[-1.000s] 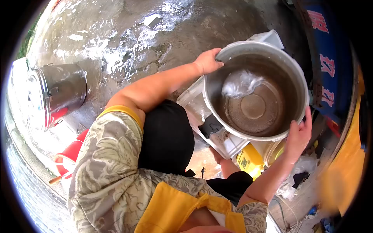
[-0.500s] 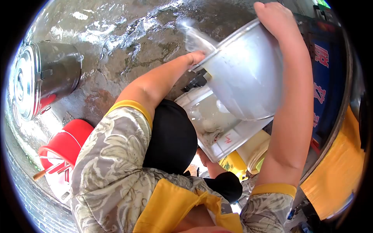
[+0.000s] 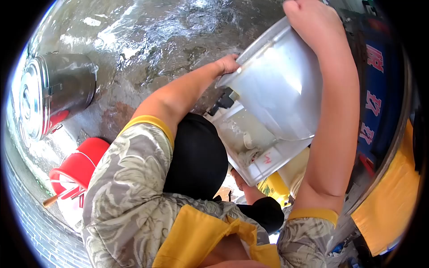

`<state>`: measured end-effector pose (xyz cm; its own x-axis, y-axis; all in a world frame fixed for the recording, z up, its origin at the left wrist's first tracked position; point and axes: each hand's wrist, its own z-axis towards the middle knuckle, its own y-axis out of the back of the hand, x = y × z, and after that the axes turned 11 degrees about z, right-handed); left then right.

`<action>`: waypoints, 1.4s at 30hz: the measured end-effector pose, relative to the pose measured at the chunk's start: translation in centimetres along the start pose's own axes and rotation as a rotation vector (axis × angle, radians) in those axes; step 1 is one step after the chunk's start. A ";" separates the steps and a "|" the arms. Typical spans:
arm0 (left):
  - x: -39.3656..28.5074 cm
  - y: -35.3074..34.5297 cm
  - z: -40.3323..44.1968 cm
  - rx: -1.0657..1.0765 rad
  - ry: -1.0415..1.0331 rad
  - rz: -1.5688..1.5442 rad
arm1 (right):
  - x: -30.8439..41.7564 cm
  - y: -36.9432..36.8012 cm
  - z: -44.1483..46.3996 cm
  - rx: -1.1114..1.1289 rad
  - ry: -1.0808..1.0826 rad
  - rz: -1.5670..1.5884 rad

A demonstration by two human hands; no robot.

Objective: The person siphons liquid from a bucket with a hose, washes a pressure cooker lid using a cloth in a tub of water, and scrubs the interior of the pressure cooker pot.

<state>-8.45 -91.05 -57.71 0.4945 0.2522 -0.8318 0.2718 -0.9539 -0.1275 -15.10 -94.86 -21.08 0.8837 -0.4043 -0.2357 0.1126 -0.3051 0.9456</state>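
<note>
I hold a large silvery metal basin (image 3: 281, 85) tipped on its side, its mouth turned away from me toward the wet floor. My left hand (image 3: 228, 64) is closed around the rim on the left. At the far upper right, my right hand (image 3: 315, 22) grips the rim too, its fingertips partly hidden. A black fitting (image 3: 223, 102) shows by the basin's lower left side; whether it is attached I cannot tell. Below the basin stands a white plastic tub (image 3: 270, 163) with cloudy water and a crumpled, cloth-like thing inside. The basin hides part of the tub.
To the left lie a lidded steel drum (image 3: 67, 85) and a red bucket (image 3: 89, 156) holding handled utensils. Yellow containers (image 3: 275, 187) stand beside the tub. A dark blue panel with pink lettering (image 3: 375, 98) and an orange sheet (image 3: 386, 192) line the right. Wet floor (image 3: 170, 40) stretches ahead.
The stream of water pouring over the basin's rim is no longer visible, and the floor ahead shows rippling water. Both hands keep their hold on the rim; the basin has shifted slightly.
</note>
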 end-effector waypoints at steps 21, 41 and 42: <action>-13.3 -13.1 -7.0 -0.041 -0.333 0.743 | -12.8 -30.4 -44.7 -0.692 -1.258 1.228; -17.7 -30.1 -16.3 0.079 -0.930 1.660 | -4.4 -41.9 -40.4 -0.027 -1.507 1.925; -17.1 -30.6 -16.0 0.036 -0.922 1.638 | -5.2 -42.4 -40.6 0.130 -1.096 1.619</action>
<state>-12.04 -63.57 -30.93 -0.3315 -0.9363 -0.1158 0.0309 -0.1334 0.9906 -6.05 -44.82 -50.89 -0.5183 -0.5787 0.6297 -0.4537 0.8102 0.3712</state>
